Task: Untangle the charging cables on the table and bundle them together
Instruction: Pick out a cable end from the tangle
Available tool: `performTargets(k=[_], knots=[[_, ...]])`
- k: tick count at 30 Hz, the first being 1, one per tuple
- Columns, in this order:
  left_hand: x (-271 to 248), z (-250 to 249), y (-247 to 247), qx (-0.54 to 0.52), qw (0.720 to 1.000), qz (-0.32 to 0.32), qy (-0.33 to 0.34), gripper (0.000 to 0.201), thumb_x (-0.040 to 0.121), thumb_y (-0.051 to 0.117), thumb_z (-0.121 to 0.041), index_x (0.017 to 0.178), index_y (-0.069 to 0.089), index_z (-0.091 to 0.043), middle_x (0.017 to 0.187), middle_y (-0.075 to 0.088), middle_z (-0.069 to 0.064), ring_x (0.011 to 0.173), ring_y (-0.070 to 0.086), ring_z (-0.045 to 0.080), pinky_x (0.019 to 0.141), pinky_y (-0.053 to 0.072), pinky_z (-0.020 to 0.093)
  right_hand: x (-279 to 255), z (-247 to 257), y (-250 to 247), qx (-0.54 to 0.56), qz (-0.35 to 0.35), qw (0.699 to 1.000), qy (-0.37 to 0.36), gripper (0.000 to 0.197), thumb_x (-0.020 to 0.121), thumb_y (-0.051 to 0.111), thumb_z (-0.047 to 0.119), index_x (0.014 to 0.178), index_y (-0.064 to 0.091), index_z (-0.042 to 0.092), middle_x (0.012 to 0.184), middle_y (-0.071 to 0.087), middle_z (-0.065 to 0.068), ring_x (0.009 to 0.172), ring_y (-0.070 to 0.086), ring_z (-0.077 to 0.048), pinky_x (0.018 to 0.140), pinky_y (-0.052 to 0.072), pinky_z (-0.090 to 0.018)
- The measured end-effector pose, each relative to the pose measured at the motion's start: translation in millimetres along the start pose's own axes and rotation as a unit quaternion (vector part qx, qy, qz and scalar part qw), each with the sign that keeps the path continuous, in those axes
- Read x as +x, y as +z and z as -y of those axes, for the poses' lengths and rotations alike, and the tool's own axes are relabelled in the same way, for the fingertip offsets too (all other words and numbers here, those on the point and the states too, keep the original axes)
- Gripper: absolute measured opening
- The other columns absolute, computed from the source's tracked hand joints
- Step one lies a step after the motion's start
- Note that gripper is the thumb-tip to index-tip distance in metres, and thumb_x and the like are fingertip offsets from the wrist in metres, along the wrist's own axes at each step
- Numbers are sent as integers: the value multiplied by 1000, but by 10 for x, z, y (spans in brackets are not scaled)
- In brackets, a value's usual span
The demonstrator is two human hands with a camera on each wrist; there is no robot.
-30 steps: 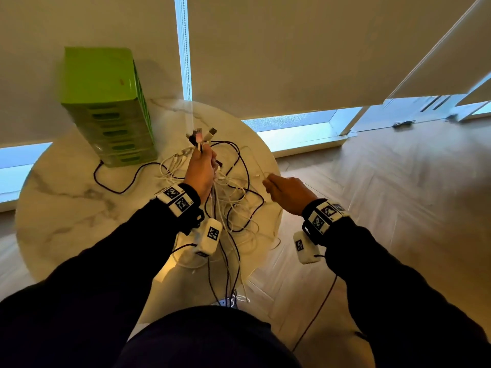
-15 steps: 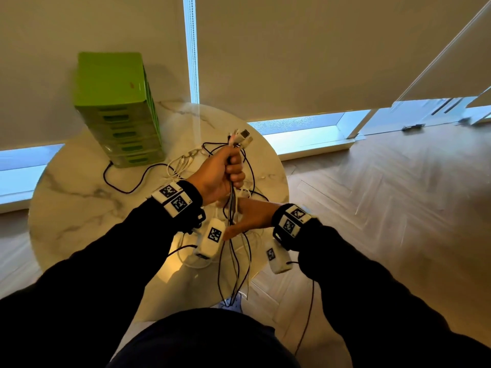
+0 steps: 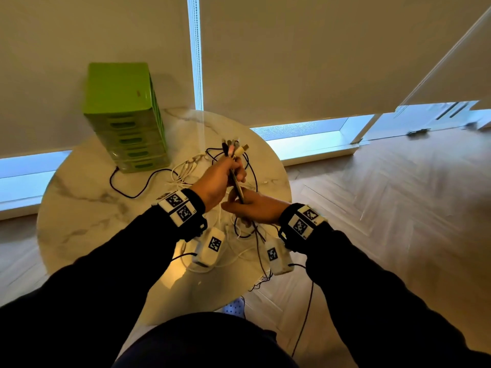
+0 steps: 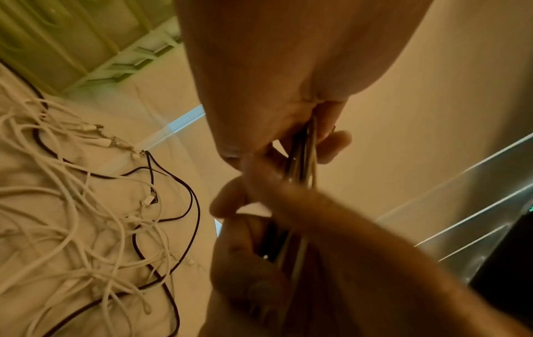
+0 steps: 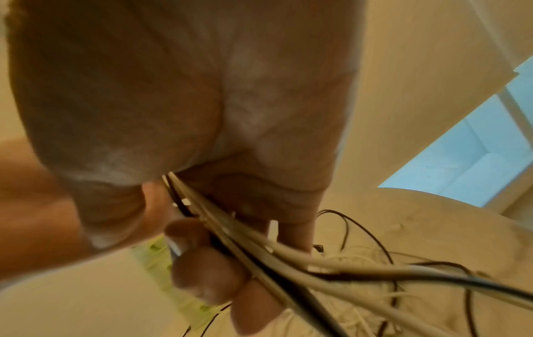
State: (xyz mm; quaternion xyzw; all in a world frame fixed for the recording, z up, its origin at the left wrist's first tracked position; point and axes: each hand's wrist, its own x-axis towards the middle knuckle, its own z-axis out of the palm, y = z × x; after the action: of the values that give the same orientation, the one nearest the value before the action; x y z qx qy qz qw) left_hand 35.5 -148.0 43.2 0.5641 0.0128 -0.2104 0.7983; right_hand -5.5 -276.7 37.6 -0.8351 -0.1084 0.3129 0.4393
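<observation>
Black and white charging cables [image 3: 186, 173] lie tangled on the round marble table [image 3: 79, 208]. My left hand [image 3: 223, 173] grips a gathered bunch of cables [image 3: 237, 185] above the table, with several plug ends [image 3: 235, 148] sticking up out of the fist. Just below it, my right hand [image 3: 252, 208] holds the same bunch, fingers curled round the strands. In the left wrist view the bunch [image 4: 303, 159] runs from the left hand [image 4: 288, 127] down into the right hand [image 4: 259, 239]. In the right wrist view the cables [image 5: 245, 246] pass between the curled fingers [image 5: 202, 269].
A green drawer box [image 3: 125, 115] stands at the table's back left, a black cable [image 3: 132, 192] running from it. Loose loops [image 4: 86, 228] cover the table to the left of my hands. Cables hang off the near edge. Wooden floor [image 3: 385, 208] lies to the right.
My right hand came in from the right to the bunch under the left hand and now grips it. The left hand shifted right with the plug ends.
</observation>
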Motion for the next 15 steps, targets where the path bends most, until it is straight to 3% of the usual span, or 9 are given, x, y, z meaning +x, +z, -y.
performTargets(k=[3, 6, 8, 10, 12, 15], knots=[[27, -29, 5, 8, 1000, -6, -4, 24, 95, 32, 1, 85, 49, -13, 57, 42, -5, 58, 37, 14, 73, 44, 29, -57, 85, 49, -53, -32, 998, -13, 24, 104, 48, 37, 105, 38, 15, 74, 45, 3, 60, 43, -12, 59, 40, -22], [30, -75, -21, -1, 999, 7, -38, 20, 99, 38, -3, 90, 54, -10, 53, 38, -6, 64, 41, 16, 74, 44, 29, -47, -110, 11, -114, -71, 990, -30, 28, 106, 44, 38, 101, 42, 11, 79, 45, -2, 68, 39, -16, 64, 36, -31], [-26, -82, -8, -27, 996, 45, -69, 12, 103, 44, -12, 95, 53, -14, 58, 36, -5, 66, 46, 16, 73, 44, 29, 2, -296, -43, -145, -86, 986, 11, 40, 105, 39, 47, 101, 52, 9, 78, 53, -7, 69, 43, -19, 68, 38, -36], [-62, -65, 14, -57, 993, 66, -76, 13, 106, 45, -20, 100, 55, -15, 62, 35, -3, 67, 50, 16, 73, 46, 30, 49, -468, -113, -196, -97, 972, 92, 58, 101, 34, 60, 82, 57, 10, 76, 59, -12, 69, 49, -24, 69, 41, -37], [-53, -52, 32, -74, 994, 53, -65, 22, 108, 41, -24, 104, 58, -10, 63, 35, -2, 65, 51, 15, 77, 50, 32, 56, -626, -205, -252, -131, 947, 150, 64, 97, 32, 70, 70, 54, 17, 77, 61, -10, 73, 56, -27, 71, 45, -38], [-25, -81, 32, -135, 989, 24, -53, 29, 109, 40, -25, 93, 58, -10, 58, 37, -4, 64, 48, 15, 86, 50, 37, 57, -779, -355, -314, -233, 906, 163, 55, 99, 36, 62, 89, 67, 17, 97, 70, -14, 89, 66, -37, 76, 51, -40]])
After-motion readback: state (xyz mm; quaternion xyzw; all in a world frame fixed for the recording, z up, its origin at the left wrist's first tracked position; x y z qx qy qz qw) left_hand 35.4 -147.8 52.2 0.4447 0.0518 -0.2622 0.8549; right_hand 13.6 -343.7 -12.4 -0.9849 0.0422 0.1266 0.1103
